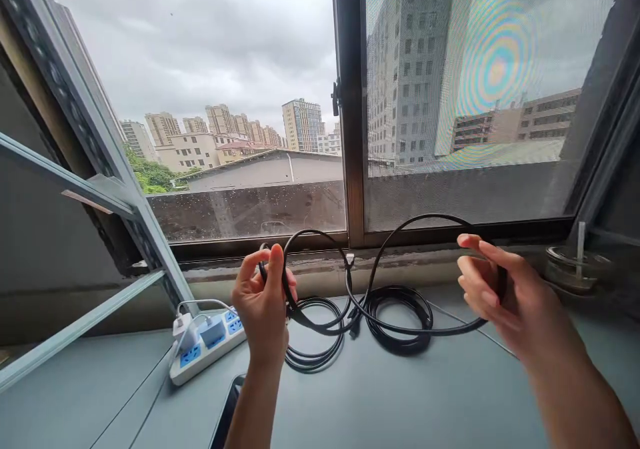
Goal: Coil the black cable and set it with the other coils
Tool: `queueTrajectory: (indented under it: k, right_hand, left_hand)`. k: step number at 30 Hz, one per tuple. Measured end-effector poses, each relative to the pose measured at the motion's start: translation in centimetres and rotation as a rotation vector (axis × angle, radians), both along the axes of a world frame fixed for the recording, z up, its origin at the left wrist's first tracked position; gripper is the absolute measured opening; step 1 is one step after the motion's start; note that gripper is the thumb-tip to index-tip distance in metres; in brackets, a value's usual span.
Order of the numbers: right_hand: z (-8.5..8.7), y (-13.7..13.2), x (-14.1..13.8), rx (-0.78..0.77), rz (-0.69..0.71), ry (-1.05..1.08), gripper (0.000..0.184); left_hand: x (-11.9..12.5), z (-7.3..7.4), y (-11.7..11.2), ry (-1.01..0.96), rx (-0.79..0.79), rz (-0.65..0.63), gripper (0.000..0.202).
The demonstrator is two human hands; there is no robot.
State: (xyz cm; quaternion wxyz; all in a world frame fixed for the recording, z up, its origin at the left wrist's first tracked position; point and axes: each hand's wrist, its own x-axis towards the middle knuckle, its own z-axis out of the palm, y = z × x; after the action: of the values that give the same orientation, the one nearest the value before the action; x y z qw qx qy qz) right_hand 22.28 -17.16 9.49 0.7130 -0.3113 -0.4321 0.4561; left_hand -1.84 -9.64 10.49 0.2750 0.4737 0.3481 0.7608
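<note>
Closest to the camera, the bare right hand (517, 299) is over the right part of the flat, pale grey-blue worktop (425, 402); its fingers are half curled and loosely grasp a long black flexible cable (453, 332). Opposite it, the bare left hand (263, 295) is also bent around the cable, with its thumb upright. Between both hands the cable makes two open rings, side by side, before the worktop's back edge. Its long axis goes from left to right, roughly along this edge.
</note>
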Motion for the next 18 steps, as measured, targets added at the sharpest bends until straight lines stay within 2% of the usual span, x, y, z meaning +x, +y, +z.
queueTrajectory:
  k: [3, 6, 8, 12, 14, 18]
  right_hand:
    - [0.0, 0.1, 1.8, 0.008, -0.005, -0.029, 0.02]
    - [-0.1, -0.3, 3.4, 0.009, 0.016, -0.135, 0.026]
    - [-0.1, -0.8, 3.9, -0.014, 0.0, -0.213, 0.033]
    - [0.5, -1.8, 3.7, -0.03, -0.126, -0.361, 0.039]
    - [0.8, -2.1, 3.1, 0.017, -0.171, -0.446, 0.038]
    - [1.1, -2.0, 1.4, 0.132, -0.228, -0.594, 0.042]
  left_hand:
    - [-0.9, 0.4, 0.5, -0.054, -0.045, 0.033, 0.036]
    - [-1.2, 0.7, 1.0, -0.049, -0.006, 0.043, 0.038]
    - [-0.8, 0.7, 1.0, -0.019, 0.029, 0.066, 0.037]
    - [1.5, 0.0, 0.1, 0.134, 0.031, 0.108, 0.031]
    - [3.0, -0.4, -0.9, 0.265, -0.031, 0.048, 0.043]
    - [6.4, -1.2, -3.1, 0.498, -0.194, -0.166, 0.078]
